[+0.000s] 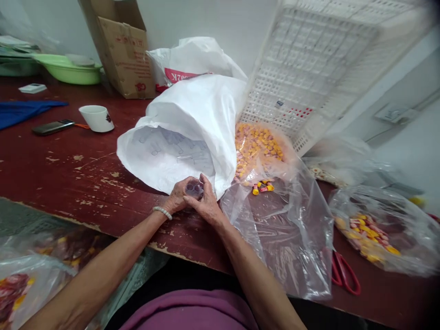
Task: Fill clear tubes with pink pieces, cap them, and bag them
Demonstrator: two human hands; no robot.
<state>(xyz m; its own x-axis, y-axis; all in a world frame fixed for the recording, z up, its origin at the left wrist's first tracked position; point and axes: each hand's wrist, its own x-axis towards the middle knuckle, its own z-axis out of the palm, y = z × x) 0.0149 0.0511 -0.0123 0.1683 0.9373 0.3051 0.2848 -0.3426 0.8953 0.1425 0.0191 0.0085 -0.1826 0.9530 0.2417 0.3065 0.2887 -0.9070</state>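
My left hand [178,196] and my right hand [207,201] are closed together around a small bunch of clear tubes [194,188], whose round open ends point toward me. A pale bead bracelet [162,212] circles my left wrist. Just beyond my hands lies a large white sack [202,98] on its side, mouth facing me, with more clear tubes [185,157] loose inside. To the right of the sack, a clear plastic bag [254,142] is full of small yellow-and-red pieces. A few such pieces [263,187] lie by its mouth.
A white plastic crate [292,68] leans behind the bag. Red-handled scissors [345,275] and another bag of pieces [374,233] are at right. On the left stand a white cup [96,118], a phone [53,127], a cardboard box [127,57] and a green basin [70,71].
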